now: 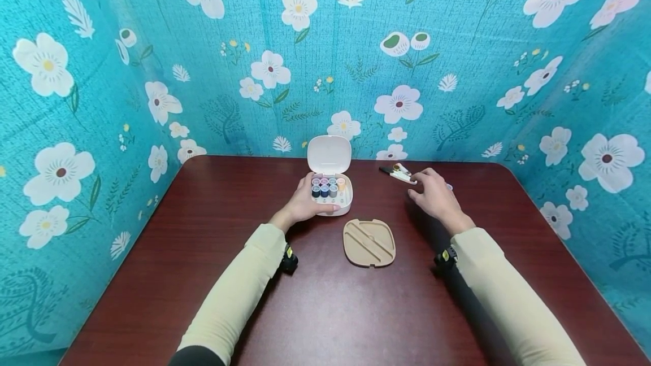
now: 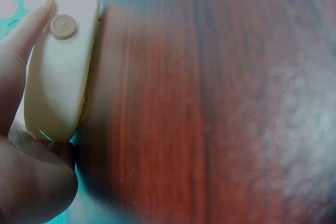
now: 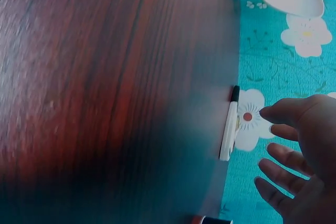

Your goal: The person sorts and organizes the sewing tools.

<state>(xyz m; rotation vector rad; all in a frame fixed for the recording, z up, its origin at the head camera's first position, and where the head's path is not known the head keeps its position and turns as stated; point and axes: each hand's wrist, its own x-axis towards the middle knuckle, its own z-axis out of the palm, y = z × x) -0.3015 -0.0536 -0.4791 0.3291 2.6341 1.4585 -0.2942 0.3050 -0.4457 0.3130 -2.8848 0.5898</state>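
- Left hand grips the sewing box, frame centre: best held steady.
- Right hand, fingers parted: best pinch the black-ended white tool mid-length.

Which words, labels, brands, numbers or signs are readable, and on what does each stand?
There is no readable text.
White case: no lettering visible.
Round dial on it: faint marks, too blurred to read.
Spools: too small to tell.
Black-and-white tool: none readable.
Yellow patch on the left wrist device: too small.
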